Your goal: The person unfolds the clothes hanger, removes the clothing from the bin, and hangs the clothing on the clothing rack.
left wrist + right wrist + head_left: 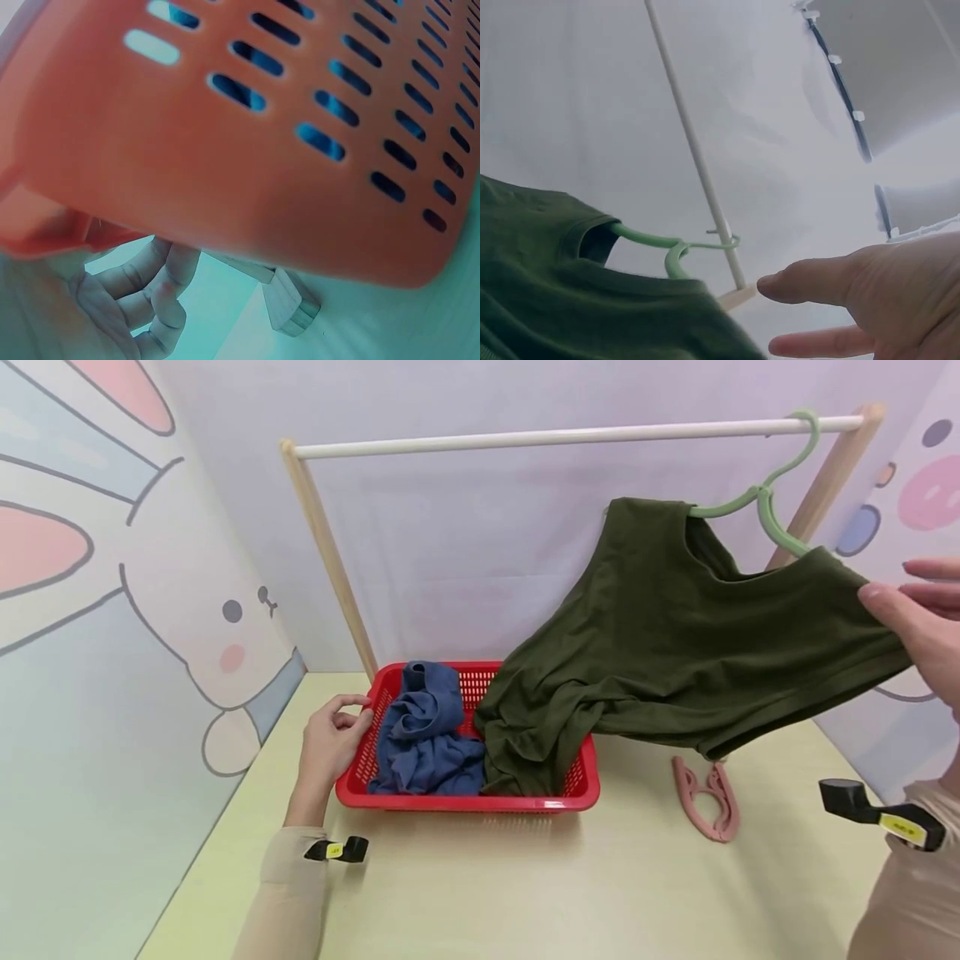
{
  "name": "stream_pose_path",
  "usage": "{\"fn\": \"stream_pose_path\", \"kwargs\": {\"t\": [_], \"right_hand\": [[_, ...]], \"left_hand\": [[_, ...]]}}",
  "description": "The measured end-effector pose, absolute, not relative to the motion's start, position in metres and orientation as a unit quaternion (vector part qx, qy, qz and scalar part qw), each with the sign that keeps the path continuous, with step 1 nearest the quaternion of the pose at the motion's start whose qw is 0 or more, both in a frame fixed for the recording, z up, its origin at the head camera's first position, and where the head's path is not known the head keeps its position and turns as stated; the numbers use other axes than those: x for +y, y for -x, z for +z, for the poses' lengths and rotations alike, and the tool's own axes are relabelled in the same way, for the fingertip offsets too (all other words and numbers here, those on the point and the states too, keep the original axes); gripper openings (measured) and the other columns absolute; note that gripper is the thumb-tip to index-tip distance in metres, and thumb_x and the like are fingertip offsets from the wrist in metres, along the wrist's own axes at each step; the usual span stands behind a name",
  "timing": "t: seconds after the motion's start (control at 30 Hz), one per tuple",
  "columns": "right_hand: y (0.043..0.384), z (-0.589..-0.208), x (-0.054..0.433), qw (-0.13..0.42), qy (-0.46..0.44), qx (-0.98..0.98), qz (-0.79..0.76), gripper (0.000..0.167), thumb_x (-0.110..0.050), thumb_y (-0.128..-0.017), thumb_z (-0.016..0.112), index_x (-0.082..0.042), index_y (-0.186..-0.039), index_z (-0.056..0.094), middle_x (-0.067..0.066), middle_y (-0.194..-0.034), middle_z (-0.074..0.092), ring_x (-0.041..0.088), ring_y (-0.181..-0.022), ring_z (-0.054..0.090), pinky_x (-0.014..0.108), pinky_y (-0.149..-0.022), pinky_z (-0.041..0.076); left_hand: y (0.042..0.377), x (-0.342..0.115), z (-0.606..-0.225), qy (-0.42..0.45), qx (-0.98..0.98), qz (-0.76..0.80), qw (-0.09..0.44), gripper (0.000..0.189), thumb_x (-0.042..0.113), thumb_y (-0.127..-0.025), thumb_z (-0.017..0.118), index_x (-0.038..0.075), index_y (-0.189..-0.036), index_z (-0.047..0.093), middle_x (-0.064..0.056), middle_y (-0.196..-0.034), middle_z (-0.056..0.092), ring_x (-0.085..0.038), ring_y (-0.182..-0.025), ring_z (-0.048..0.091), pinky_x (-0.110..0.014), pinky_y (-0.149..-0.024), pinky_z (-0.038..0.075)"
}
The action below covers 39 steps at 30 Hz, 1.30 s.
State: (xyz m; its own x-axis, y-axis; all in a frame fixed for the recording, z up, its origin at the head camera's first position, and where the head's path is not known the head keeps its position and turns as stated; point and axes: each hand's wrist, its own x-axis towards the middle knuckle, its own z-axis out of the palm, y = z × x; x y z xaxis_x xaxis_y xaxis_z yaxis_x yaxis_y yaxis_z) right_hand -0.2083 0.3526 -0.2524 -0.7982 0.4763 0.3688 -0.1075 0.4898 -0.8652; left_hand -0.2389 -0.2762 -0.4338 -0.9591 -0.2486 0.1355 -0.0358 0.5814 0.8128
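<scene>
A dark green sleeveless top [697, 627] hangs tilted on a green hanger [787, 531] hooked over the white rail. Its lower part trails into a red basket [465, 804]. Beside the top's right shoulder is my right hand [933, 631], thumb and finger spread apart; the thumb overlaps the fabric's edge in the head view, while the right wrist view shows nothing between them. With curled fingers my left hand [333, 739] holds the basket's left rim; some fingers show below the rim in the left wrist view. A crumpled blue garment [427, 735] lies in the basket.
The white rail [525, 439] spans two wooden posts [330, 560] behind the basket. On the pale yellow table [525, 893] lies a folded pink hanger [708, 802], right of the basket. Cartoon-printed walls [90, 760] stand at the sides.
</scene>
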Motion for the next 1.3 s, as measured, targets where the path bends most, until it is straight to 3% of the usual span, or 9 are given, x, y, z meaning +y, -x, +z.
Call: {"fn": "stream_pose_path", "kwargs": {"t": [0.23, 0.47, 0.67, 0.93, 1.13, 1.2, 1.3], "right_hand": [[0.216, -0.237, 0.331, 0.337, 0.134, -0.797, 0.483, 0.042, -0.026, -0.108, 0.07, -0.04, -0.147, 0.063, -0.033, -0.123, 0.059, -0.013, -0.112, 0.052, 0.014, -0.12, 0.034], [0.224, -0.228, 0.297, 0.381, 0.059, -0.752, 0.535, 0.049, -0.012, -0.098, 0.084, -0.026, -0.143, 0.073, -0.025, -0.116, 0.073, -0.005, -0.106, 0.068, 0.011, -0.106, 0.047], [0.229, -0.234, 0.266, 0.313, -0.012, -0.759, 0.571, 0.063, -0.007, -0.09, 0.093, -0.018, -0.148, 0.072, -0.012, -0.121, 0.08, 0.006, -0.105, 0.072, 0.01, -0.091, 0.051], [0.258, -0.28, 0.238, 0.19, -0.14, -0.812, 0.534, 0.067, -0.015, -0.096, 0.09, -0.021, -0.157, 0.064, -0.001, -0.141, 0.074, 0.006, -0.121, 0.071, 0.011, -0.097, 0.053], [0.273, -0.315, 0.221, 0.108, -0.191, -0.833, 0.508, 0.071, -0.019, -0.101, 0.086, -0.021, -0.164, 0.055, 0.011, -0.159, 0.062, 0.024, -0.141, 0.062, 0.015, -0.107, 0.049], [0.277, -0.325, 0.214, 0.082, -0.208, -0.838, 0.498, 0.073, -0.018, -0.101, 0.085, -0.019, -0.166, 0.052, 0.012, -0.161, 0.059, 0.029, -0.144, 0.06, 0.021, -0.111, 0.048], [0.282, -0.339, 0.205, 0.045, -0.234, -0.841, 0.486, 0.077, -0.016, -0.101, 0.086, -0.016, -0.168, 0.049, 0.014, -0.163, 0.058, 0.034, -0.148, 0.058, 0.04, -0.121, 0.047]], "left_hand": [[0.243, -0.276, -0.435, -0.076, -0.882, -0.449, 0.121, 0.032, 0.029, -0.111, 0.072, 0.013, -0.138, 0.072, -0.017, -0.099, 0.081, -0.022, -0.082, 0.07, -0.016, -0.074, 0.056], [0.244, -0.276, -0.435, -0.081, -0.884, -0.446, 0.115, 0.031, 0.029, -0.111, 0.071, 0.014, -0.139, 0.072, -0.017, -0.1, 0.081, -0.024, -0.083, 0.072, -0.016, -0.075, 0.056], [0.243, -0.277, -0.434, -0.083, -0.885, -0.443, 0.115, 0.032, 0.03, -0.111, 0.071, 0.014, -0.139, 0.072, -0.017, -0.1, 0.081, -0.023, -0.083, 0.072, -0.016, -0.075, 0.056], [0.242, -0.274, -0.434, -0.09, -0.883, -0.447, 0.114, 0.032, 0.03, -0.111, 0.071, 0.015, -0.139, 0.072, -0.017, -0.099, 0.081, -0.024, -0.082, 0.071, -0.017, -0.075, 0.056], [0.241, -0.273, -0.434, -0.089, -0.88, -0.453, 0.11, 0.032, 0.031, -0.111, 0.071, 0.016, -0.139, 0.072, -0.017, -0.101, 0.081, -0.023, -0.084, 0.072, -0.017, -0.076, 0.057], [0.241, -0.273, -0.434, -0.091, -0.88, -0.454, 0.109, 0.032, 0.031, -0.111, 0.071, 0.016, -0.14, 0.072, -0.017, -0.102, 0.081, -0.024, -0.084, 0.073, -0.018, -0.077, 0.058], [0.241, -0.274, -0.434, -0.092, -0.879, -0.454, 0.109, 0.033, 0.031, -0.111, 0.071, 0.016, -0.14, 0.071, -0.017, -0.103, 0.081, -0.024, -0.085, 0.073, -0.019, -0.078, 0.058]]}}
